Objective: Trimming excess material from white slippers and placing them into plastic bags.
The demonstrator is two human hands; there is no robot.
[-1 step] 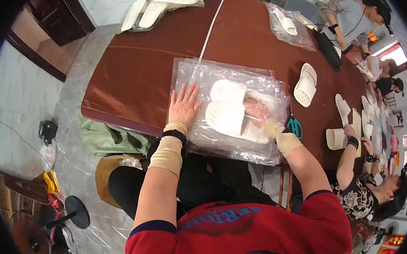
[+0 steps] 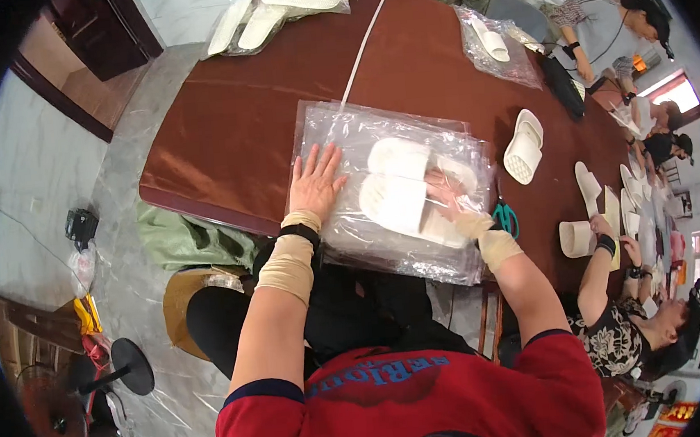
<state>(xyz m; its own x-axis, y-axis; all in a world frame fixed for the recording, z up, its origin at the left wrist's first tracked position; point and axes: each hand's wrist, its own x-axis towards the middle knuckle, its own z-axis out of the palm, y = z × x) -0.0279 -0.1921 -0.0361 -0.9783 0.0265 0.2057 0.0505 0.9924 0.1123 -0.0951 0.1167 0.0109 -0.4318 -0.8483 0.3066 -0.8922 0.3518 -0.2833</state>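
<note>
A large clear plastic bag (image 2: 360, 135) lies on the brown table (image 2: 235, 121) right in front of me. Inside it sits a pair of white slippers (image 2: 397, 186). My left hand (image 2: 314, 184) presses flat on the bag's left part, fingers spread. My right hand (image 2: 452, 206) is pushed into the bag from its right side, under the film, and grips the near slipper. Both wrists wear beige wraps.
Green-handled scissors (image 2: 506, 218) lie by my right wrist. A loose white slipper (image 2: 523, 147) and more farther right sit on the table, where a co-worker's hand (image 2: 597, 228) works. Bagged slippers (image 2: 284, 6) lie at the far edge. A green sack (image 2: 191, 239) lies on the floor.
</note>
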